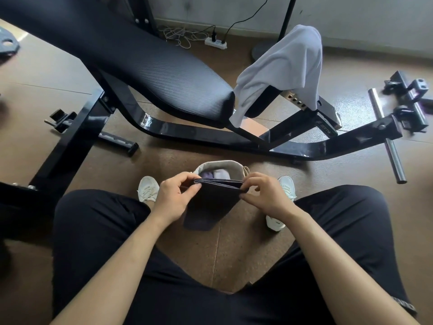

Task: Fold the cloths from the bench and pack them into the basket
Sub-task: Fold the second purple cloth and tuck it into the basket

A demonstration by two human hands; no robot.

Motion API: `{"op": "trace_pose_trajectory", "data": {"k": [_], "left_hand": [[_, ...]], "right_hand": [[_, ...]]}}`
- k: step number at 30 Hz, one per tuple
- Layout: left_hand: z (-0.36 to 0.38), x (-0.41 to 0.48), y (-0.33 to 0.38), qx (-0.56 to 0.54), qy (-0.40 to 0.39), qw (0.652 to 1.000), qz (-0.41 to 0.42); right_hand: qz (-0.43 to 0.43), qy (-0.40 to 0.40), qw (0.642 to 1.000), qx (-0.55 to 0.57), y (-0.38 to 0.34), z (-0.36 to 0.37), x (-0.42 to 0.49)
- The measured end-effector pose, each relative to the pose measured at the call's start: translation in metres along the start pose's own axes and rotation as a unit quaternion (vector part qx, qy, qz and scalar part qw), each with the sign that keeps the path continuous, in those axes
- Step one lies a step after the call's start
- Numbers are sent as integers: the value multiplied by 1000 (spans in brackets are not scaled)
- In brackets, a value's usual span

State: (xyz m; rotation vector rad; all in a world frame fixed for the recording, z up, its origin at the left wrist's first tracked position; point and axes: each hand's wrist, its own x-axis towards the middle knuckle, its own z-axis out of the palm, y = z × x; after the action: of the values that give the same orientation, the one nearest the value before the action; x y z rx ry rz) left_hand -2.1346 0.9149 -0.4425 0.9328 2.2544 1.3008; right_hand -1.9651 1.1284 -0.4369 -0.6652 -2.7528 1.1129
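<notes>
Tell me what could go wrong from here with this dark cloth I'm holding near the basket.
1. The left hand and right hand pinch only the top edge of the dark cloth; its lower end hangs loose, so the fold may open going in.
2. The basket already holds cloths, so this one might bunch or catch on the rim.
3. The grey cloth hangs off the bench end and could slip to the floor.

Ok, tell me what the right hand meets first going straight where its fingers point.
The right hand points along the dark cloth it pinches; past that, likely the left hand at the other corner.
</notes>
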Motion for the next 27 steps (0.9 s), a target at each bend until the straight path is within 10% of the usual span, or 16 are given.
{"op": "trace_pose_trajectory", "data": {"k": [9, 14, 20, 27], "left_hand": [[-4, 3, 7, 7, 51, 998, 31], [2, 5, -4, 40, 6, 999, -33], [-1, 7, 0, 15, -3, 999, -51], [0, 3, 20, 49, -111, 993, -4]], "right_hand": [[-47, 178, 977, 104, -27, -9, -7], [33, 35, 999, -23, -13, -7, 1], [78, 53, 955, 282, -18, -12, -2], [39, 30, 958, 283, -30, -4, -4]]}}
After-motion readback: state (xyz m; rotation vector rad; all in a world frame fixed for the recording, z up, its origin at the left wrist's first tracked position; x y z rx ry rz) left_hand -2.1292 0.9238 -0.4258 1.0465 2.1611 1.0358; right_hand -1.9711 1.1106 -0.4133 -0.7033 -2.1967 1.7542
